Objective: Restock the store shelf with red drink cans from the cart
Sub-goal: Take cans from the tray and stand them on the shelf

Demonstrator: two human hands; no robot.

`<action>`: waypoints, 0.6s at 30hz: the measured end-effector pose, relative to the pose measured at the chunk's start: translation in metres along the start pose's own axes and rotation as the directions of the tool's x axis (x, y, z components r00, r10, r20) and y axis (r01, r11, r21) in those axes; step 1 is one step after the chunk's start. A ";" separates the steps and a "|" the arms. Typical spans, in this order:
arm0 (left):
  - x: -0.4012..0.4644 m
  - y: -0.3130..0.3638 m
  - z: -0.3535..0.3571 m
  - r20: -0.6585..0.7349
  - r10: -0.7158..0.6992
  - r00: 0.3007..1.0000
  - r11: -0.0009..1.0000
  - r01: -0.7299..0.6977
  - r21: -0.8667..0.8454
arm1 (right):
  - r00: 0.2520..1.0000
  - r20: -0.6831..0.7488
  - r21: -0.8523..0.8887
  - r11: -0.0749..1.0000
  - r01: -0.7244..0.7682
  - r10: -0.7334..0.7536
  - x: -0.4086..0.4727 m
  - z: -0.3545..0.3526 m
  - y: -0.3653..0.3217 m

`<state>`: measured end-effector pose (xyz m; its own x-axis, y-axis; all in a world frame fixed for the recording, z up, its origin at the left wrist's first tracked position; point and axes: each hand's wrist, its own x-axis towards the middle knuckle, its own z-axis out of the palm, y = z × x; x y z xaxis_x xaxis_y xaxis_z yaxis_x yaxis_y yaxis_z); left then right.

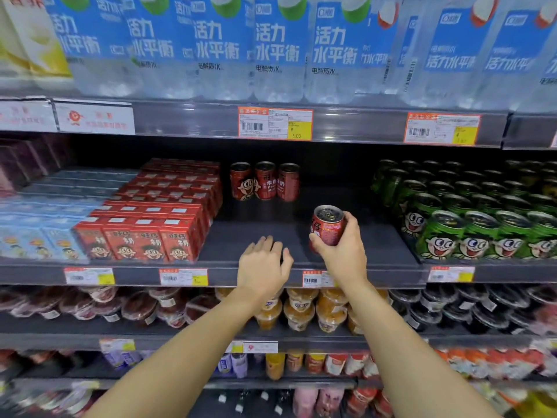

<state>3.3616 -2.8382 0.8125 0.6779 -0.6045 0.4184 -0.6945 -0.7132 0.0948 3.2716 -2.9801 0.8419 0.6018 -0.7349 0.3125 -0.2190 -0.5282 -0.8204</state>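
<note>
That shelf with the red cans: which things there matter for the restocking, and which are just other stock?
Job:
red can held in right hand
three red cans at the back
bare shelf
left hand, holding nothing

Other stock:
green cans
red cartons
water bottles

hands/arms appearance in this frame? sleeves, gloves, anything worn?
Both forearms are bare all the way to the bottom frame edge: no sleeves visible. The left hand and right hand wear no gloves. No watch, ring, bracelet or markings show on either wrist or on the visible fingers.
</note>
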 end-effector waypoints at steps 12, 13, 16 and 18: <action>0.001 0.002 -0.002 -0.089 -0.015 0.996 1.000 0.013 -0.023 | 0.999 -0.031 0.022 0.999 -0.023 0.023 0.018 0.005 -0.002; 0.001 0.002 -0.003 -0.094 -0.016 0.995 1.000 0.015 -0.015 | 0.999 -0.036 0.032 0.999 -0.035 0.036 0.022 0.007 -0.003; 0.001 0.002 -0.002 -0.121 0.004 0.993 1.000 -0.005 -0.005 | 0.997 -0.055 0.027 0.999 -0.044 0.046 0.034 0.014 -0.006; 0.001 0.001 0.001 -0.135 0.017 0.991 1.000 -0.017 0.002 | 0.997 -0.065 0.026 0.999 -0.039 0.040 0.042 0.019 -0.007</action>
<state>3.3614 -2.8399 0.8123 0.6275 -0.5631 0.5377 -0.7051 -0.7039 0.0857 3.3135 -2.9994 0.8517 0.5417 -0.7815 0.3095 -0.2223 -0.4883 -0.8439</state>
